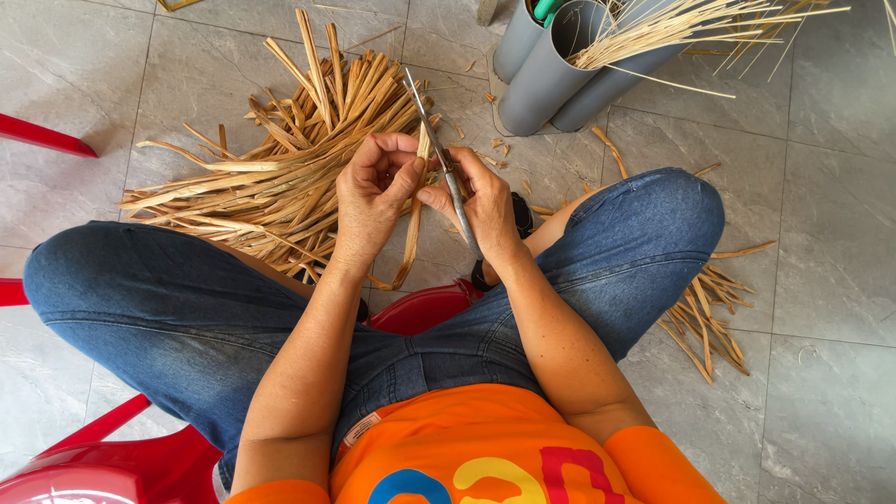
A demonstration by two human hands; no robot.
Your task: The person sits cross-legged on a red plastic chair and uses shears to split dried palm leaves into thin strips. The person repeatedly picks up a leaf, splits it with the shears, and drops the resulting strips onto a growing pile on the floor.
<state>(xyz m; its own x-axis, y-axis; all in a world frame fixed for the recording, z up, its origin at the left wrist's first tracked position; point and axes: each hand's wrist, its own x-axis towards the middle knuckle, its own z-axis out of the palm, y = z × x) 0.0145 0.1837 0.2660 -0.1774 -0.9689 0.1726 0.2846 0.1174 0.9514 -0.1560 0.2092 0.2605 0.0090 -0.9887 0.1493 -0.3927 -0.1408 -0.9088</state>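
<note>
My left hand [373, 191] pinches the top of a long tan strip of dried leaf [412, 245] that hangs down between my knees. My right hand [483, 201] grips a thin metal blade [427, 117] that points up and away, its edge against the strip where my fingers meet. Both hands are held close together above the floor. I sit on a red plastic stool [425, 308] in blue jeans.
A big heap of dried leaf strips [280, 168] lies on the grey tiled floor ahead left. Grey plastic tubes [551, 65] holding thin sticks stand ahead right. More strips [709, 313] lie by my right knee. Red chair parts [42, 135] at left.
</note>
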